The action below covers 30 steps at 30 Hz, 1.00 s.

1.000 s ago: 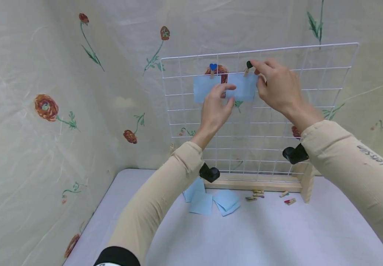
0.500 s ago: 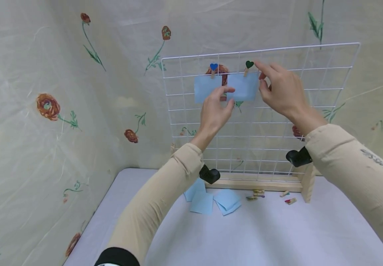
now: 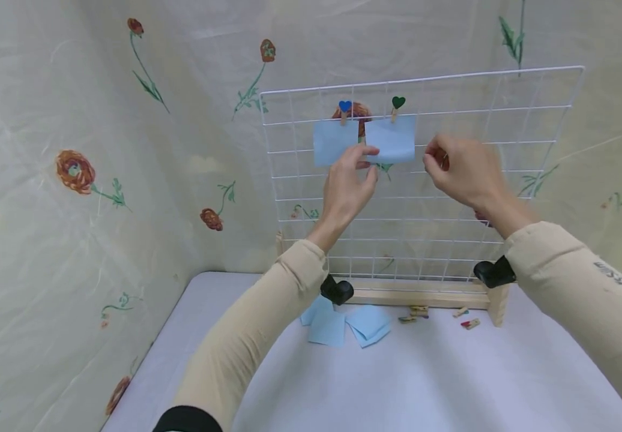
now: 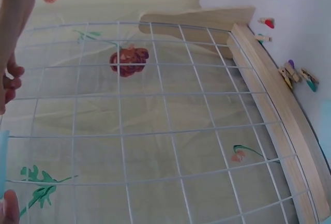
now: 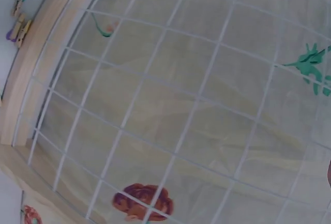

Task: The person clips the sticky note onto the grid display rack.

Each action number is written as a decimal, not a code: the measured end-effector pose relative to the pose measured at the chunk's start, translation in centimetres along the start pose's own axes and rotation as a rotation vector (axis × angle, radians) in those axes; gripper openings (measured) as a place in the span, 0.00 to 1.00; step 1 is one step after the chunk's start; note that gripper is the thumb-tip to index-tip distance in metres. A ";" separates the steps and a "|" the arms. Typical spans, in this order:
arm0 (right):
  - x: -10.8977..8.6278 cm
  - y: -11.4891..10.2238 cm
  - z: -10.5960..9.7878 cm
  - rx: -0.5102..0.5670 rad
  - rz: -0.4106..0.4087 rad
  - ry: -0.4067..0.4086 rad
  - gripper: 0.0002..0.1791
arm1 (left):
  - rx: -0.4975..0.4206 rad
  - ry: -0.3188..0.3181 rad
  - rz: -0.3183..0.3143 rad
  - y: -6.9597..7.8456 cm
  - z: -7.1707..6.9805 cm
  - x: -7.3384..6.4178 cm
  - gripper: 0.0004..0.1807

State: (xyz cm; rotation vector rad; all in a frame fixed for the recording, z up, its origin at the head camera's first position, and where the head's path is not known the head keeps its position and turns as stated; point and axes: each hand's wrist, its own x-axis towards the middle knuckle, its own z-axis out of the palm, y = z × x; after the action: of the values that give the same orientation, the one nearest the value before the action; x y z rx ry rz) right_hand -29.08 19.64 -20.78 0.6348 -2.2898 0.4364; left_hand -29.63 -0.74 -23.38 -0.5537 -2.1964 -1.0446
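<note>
Two blue paper notes hang on the white wire grid (image 3: 440, 198). A wooden clothespin with a blue heart (image 3: 345, 108) pins the left note (image 3: 334, 141). Another, with a green heart (image 3: 398, 103), pins the right note (image 3: 394, 141). My left hand (image 3: 346, 183) is at the right note's lower left corner, index fingertip overlapping it, thumb apart below. In the left wrist view only a thumb tip and a strip of blue paper (image 4: 3, 157) show at the edge. My right hand (image 3: 464, 171), fingers loosely bent and holding nothing, is just right of that note.
Several loose blue notes (image 3: 326, 329) lie on the white table (image 3: 413, 378) before the grid's wooden base (image 3: 424, 298). Several clothespins (image 3: 418, 311) lie to their right, with more (image 3: 470, 324) near the base's right foot. A flowered cloth (image 3: 181, 120) hangs behind.
My right hand has let go of the green-heart clothespin and moved down and right, away from it. My left hand has barely moved.
</note>
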 end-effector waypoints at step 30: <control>-11.0 5.8 4.1 0.024 0.197 -0.128 0.06 | 0.032 -0.036 0.037 -4.6 2.0 -6.5 0.24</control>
State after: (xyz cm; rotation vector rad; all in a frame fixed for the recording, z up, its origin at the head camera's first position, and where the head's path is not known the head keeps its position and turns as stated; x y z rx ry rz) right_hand -27.60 25.92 -32.15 0.4616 -2.4844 0.5301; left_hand -28.54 -2.51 -31.27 -0.6013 -2.2214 -0.9859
